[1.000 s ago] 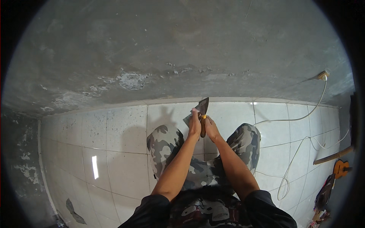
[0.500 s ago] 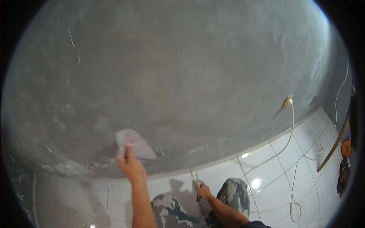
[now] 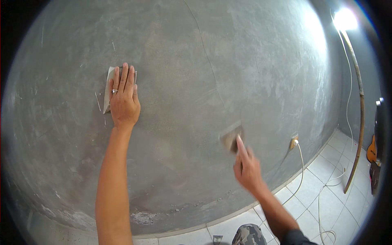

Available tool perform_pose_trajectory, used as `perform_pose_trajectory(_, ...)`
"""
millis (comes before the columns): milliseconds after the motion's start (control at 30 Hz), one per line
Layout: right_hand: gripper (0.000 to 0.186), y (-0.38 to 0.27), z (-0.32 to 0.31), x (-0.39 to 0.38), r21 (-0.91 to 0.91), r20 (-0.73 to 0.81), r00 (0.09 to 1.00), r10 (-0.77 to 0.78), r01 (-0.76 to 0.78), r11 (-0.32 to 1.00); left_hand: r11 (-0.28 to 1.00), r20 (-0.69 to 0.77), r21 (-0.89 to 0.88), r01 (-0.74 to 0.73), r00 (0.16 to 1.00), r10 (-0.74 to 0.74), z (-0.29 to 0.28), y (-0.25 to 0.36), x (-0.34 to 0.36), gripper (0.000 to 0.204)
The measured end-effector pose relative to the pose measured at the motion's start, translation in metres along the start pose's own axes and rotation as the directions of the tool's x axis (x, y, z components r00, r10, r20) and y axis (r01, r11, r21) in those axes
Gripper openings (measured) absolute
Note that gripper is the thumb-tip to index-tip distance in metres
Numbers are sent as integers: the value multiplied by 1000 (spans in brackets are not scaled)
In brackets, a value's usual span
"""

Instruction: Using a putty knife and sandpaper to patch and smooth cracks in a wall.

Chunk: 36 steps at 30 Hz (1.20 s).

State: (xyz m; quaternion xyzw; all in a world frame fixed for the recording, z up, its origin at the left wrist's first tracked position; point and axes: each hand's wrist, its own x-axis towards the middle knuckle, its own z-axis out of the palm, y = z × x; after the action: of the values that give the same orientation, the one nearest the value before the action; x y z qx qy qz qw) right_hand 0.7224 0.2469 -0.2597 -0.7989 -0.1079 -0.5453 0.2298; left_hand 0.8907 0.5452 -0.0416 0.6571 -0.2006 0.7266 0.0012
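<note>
My left hand [image 3: 125,107] lies flat against the grey wall [image 3: 171,122], its fingers stretched out over a pale folded sheet [image 3: 108,90] that looks like sandpaper. Most of that sheet is hidden under my palm and fingers. Lower and to the right, my right hand [image 3: 248,169] is closed round the handle of a wide-bladed putty knife [image 3: 232,136]. The blade is at the wall, slightly blurred, with my index finger stretched along it. Thin cracks and pale scratches mark the wall between and above my hands.
A wall socket [image 3: 294,141] with a plugged-in white cable is at the right. A bright lamp [image 3: 345,19] tops a leaning pole [image 3: 361,106]. Cable loops lie on the white tiled floor [image 3: 326,204]. My camouflage-covered knee [image 3: 249,235] shows below. A small dark trapezoid [image 3: 217,239] sits beside it.
My left hand has risen from low on the wall with the sheet and now lies flat over it. My right hand has come up from near the floor to the wall. The view has tilted upward.
</note>
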Motion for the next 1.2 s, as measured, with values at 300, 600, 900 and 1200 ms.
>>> perform_pose_trajectory(300,47,13,5,121,-415,18,1000,24,-15,910,997,-4,-72,3,1000,-3,5,0,-1,49)
perform_pose_trajectory(600,42,0,5,179,-304,-99,991,-89,55,951,996,-33,-84,-14,999,11,5,4,-4,48)
perform_pose_trajectory(900,43,-30,-14,201,-379,8,998,60,-52,924,993,-47,-115,-19,999,14,6,8,-2,48)
perform_pose_trajectory(1200,42,-26,-20,194,-415,39,993,116,-89,906,994,-32,-103,-34,999,31,4,2,-5,48)
